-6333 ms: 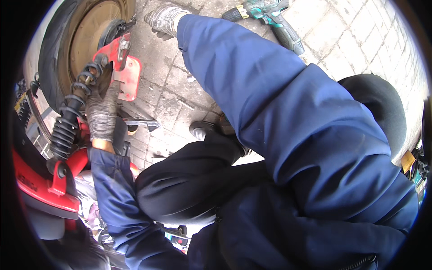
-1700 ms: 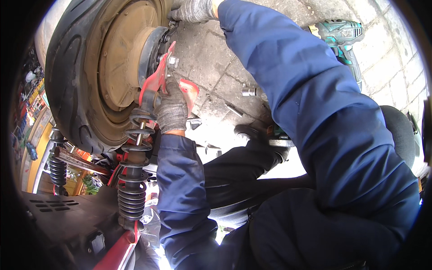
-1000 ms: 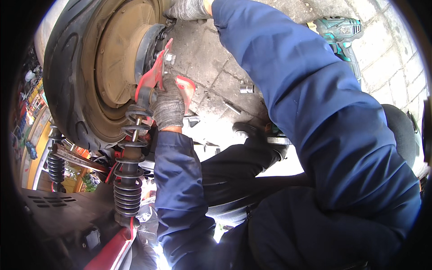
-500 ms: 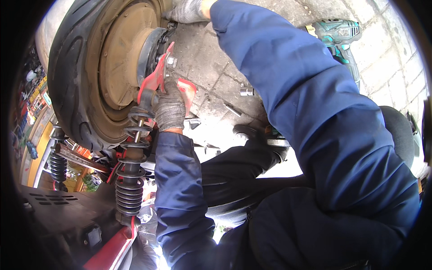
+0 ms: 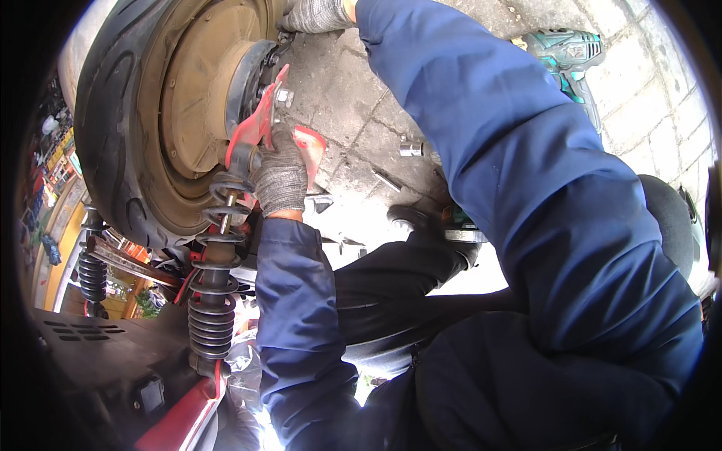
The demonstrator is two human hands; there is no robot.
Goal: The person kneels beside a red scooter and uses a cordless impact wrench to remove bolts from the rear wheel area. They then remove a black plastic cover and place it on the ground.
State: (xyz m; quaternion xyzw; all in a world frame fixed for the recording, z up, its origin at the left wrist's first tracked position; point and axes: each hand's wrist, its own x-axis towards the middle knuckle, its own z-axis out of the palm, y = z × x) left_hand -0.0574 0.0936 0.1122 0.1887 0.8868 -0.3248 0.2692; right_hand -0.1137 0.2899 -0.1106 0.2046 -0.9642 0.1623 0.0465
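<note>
A scooter wheel (image 5: 113, 143) with a brown, dusty hub (image 5: 203, 98) fills the upper left. Beside the hub stands a red metal bracket (image 5: 259, 120) with a bolt and nut (image 5: 283, 97) at its side. My left hand (image 5: 280, 179), in a grey knit glove, is closed around the bracket's lower part, just above the coil-spring shock absorber (image 5: 214, 293). At the top edge, my right hand (image 5: 317, 15), gloved alike, bends its fingers in at the far side of the wheel, near a dark part by the hub. What its fingertips hold is hidden.
A green and black cordless power tool (image 5: 564, 56) lies on the paving at upper right. A metal socket (image 5: 411, 150) and a small rod (image 5: 387, 181) lie nearer. Another tool (image 5: 459, 225) rests by my shoe (image 5: 410, 218). A second shock absorber (image 5: 92, 270) stands at left.
The wheel, bracket and shock absorber sit slightly further left in the picture. Both hands keep nearly the same places on the parts.
</note>
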